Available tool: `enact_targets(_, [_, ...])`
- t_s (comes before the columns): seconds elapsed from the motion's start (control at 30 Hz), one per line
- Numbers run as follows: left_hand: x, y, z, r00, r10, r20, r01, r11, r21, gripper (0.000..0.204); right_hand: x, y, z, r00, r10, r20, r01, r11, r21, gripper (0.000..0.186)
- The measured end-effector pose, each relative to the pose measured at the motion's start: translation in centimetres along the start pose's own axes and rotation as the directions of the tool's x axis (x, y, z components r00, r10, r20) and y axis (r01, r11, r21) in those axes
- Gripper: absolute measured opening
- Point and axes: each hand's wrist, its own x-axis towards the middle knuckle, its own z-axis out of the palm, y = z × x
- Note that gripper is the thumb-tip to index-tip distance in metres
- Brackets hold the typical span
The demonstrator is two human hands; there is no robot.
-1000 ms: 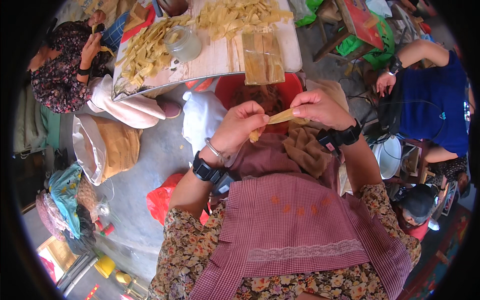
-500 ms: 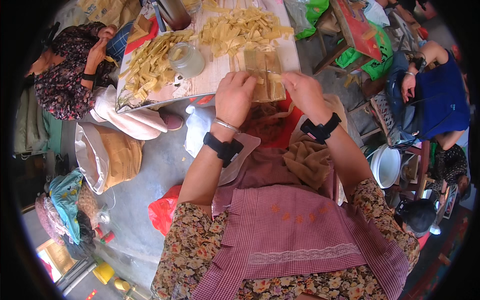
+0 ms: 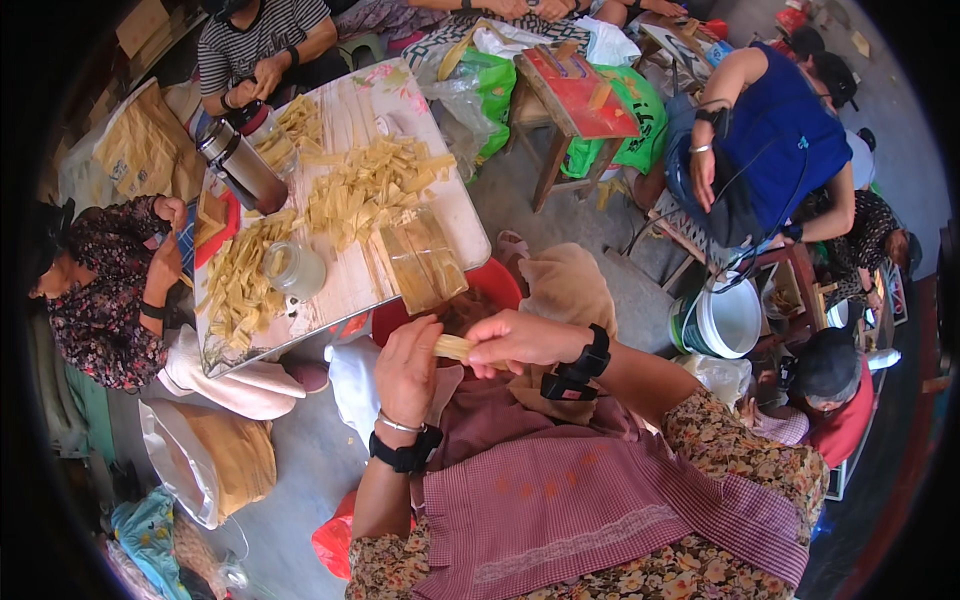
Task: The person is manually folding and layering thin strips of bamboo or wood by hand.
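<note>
Over my lap, just off the table's near edge, both hands hold a short folded bundle of pale yellow strip (image 3: 455, 347). My left hand (image 3: 405, 372) pinches its left end with the fingers pointing up. At the other end, my right hand (image 3: 525, 338) closes around it; part of the strip is hidden behind the fingers. Beyond the hands, a brown wooden board (image 3: 425, 262) lies at the table's near edge. Flat yellow strips (image 3: 365, 185) are heaped on the table (image 3: 340, 300), with a second heap (image 3: 240, 290) to the left. A glass jar (image 3: 293, 270) of cloudy liquid stands between.
Below the board, a red basin (image 3: 497, 283) sits near my knees. A steel flask (image 3: 240, 165) stands on the table. An open paper sack (image 3: 235, 460) is on the floor at left, a white bucket (image 3: 728, 318) at right. Other people sit around, two beside the table.
My hands have come off the board toward me and together, now holding a folded yellow strip between them. The view has turned, so the table appears further left and more of the room shows.
</note>
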Motion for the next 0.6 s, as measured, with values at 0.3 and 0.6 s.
enact_targets(0.3, [-2.9,0.2,0.5,0.892,-0.441,0.102,0.452,0.851,-0.268,0.013,-2.2,-0.5,-1.4,0.994,-0.048,0.101,0.013,0.948,0.319,0.023])
enact_targets(0.6, [-3.3,1.3,1.2,0.541,-0.175,0.823,0.787,-0.238,-0.569,0.012,-0.3,3.0,1.2,0.921,-0.373,0.113,0.349,0.661,-0.665,0.010])
